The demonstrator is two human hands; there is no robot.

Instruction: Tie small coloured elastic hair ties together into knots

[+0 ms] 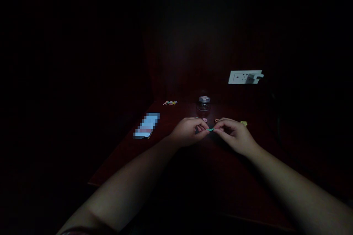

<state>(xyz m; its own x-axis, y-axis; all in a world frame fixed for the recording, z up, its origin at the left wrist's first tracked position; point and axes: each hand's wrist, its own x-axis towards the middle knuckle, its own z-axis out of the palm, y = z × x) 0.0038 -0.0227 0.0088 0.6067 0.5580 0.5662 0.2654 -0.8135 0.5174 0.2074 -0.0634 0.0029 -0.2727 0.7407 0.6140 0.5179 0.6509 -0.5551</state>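
Observation:
Between the two hands is a small green hair tie (211,129), pinched at both ends just above the table. My left hand (190,130) is closed, thumb and forefinger gripping its left end. The right end sits in the pinch of my right hand (233,134), also closed. Just beyond the fingers lie a pink hair tie (204,120) and an orange one (216,120), the latter partly hidden by my right hand. Yellow hair ties (243,123) rest behind the right knuckles. A clear lidded jar (204,103) stands behind the hands.
A phone (147,125) with a lit, blurred screen lies at the table's left. Several coloured hair ties (170,102) are scattered near the back left of the dark red table (176,165). On the back wall is a socket panel (237,77) with a plugged-in adapter (253,78). Surroundings are very dark.

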